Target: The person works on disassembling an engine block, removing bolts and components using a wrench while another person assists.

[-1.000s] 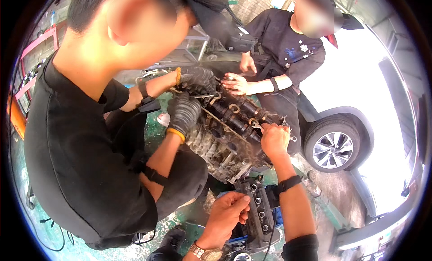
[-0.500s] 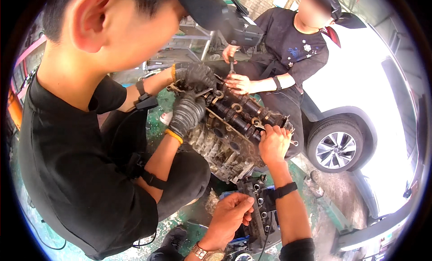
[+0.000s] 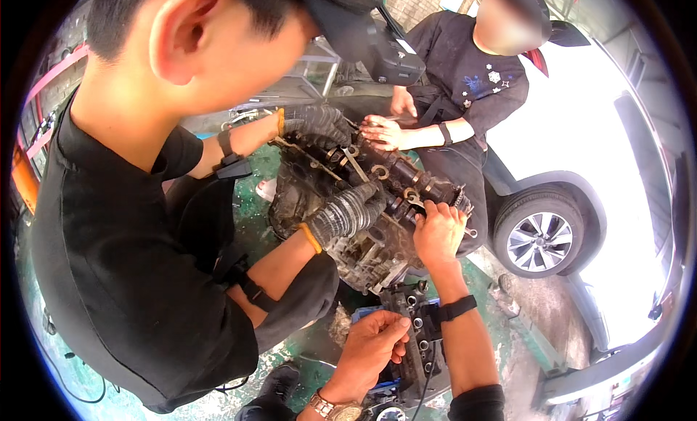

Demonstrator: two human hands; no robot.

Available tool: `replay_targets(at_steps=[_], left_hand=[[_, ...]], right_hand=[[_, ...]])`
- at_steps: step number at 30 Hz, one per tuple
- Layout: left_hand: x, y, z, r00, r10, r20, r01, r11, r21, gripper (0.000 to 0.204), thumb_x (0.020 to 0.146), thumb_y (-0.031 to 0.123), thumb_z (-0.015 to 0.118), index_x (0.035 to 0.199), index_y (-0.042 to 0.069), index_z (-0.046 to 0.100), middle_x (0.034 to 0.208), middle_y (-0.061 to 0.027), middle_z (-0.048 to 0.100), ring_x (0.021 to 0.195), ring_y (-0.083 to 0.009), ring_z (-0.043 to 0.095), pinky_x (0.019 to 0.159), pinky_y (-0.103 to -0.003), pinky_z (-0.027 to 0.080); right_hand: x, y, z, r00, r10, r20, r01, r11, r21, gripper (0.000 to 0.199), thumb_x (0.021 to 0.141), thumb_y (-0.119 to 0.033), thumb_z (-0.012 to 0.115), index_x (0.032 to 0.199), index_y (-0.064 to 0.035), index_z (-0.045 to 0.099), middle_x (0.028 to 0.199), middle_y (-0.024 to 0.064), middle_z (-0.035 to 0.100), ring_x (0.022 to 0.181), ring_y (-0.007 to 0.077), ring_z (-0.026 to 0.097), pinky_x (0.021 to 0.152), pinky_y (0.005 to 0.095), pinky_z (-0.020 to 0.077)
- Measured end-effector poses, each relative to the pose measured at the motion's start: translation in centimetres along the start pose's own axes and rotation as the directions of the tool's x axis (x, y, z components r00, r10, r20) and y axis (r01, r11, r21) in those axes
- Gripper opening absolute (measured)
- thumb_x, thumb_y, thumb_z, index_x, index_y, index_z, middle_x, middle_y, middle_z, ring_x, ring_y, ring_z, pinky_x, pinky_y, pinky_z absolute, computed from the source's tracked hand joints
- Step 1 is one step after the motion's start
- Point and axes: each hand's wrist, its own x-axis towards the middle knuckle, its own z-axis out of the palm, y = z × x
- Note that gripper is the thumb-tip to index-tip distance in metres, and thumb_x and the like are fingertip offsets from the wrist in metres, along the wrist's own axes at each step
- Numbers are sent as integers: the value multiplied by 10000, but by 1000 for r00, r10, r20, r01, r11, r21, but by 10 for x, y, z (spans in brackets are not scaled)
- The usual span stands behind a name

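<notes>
Gripping a wrench (image 3: pixel 414 199) by its middle, the person's right hand (image 3: pixel 440 232) is at the near end of the engine (image 3: pixel 388 252), the tool lying across the top beside the camshafts (image 3: pixel 404 176). The left hand (image 3: pixel 374 342) hovers with fingers curled and thumb against them; whether it holds anything I cannot tell. Just beside it is a black cover (image 3: pixel 416 363) with round openings. At left, a co-worker's gloved hand (image 3: pixel 347 215) grasps a second wrench (image 3: pixel 355 164) over the same engine.
</notes>
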Motion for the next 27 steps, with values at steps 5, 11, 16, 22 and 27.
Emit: replay_targets(at_steps=[5, 11, 16, 22, 27], left_hand=[[0, 0, -1, 1000, 0, 4, 0, 1000, -1, 195, 888, 204, 637, 922, 17, 590, 727, -35, 598, 576, -104, 555, 518, -233, 456], [-2, 2, 2, 1000, -3, -8, 3, 1000, 19, 212, 887, 216, 640, 931, 16, 587, 744, -35, 601, 576, -99, 555, 515, -230, 453], [-1, 1, 1, 1000, -2, 10, 2, 1000, 6, 212, 892, 222, 632, 932, 19, 586, 742, -27, 597, 581, -93, 557, 513, -225, 451], [-4, 2, 1, 1000, 2, 7, -2, 1000, 1, 192, 895, 207, 625, 928, 22, 586, 733, -24, 595, 576, -92, 556, 512, -222, 449], [-5, 1, 2, 1000, 11, 13, -11, 1000, -8, 182, 893, 198, 625, 930, 23, 588, 735, -26, 597, 573, -94, 555, 508, -222, 448]], right_hand=[[-1, 1, 1, 999, -24, -21, 24, 1000, -7, 123, 706, -148, 661, 802, -88, 612, 759, 93, 572, 784, 289, 563, 747, 418, 391], [-1, 3, 5, 998, -43, -38, 42, 999, -23, 96, 696, -127, 640, 779, -92, 607, 734, 79, 590, 754, 279, 574, 729, 407, 395], [-1, -2, -1, 999, -36, -25, 36, 999, -29, 77, 694, -120, 626, 765, -97, 605, 731, 81, 595, 759, 277, 578, 725, 404, 399], [-1, -2, -1, 1000, -29, 8, 29, 997, -72, 91, 689, -95, 604, 781, -95, 606, 741, 83, 599, 774, 282, 584, 731, 408, 407], [-4, -4, -3, 999, -4, 32, 5, 998, -61, 98, 692, -101, 610, 789, -90, 604, 759, 91, 600, 792, 290, 580, 746, 412, 404]])
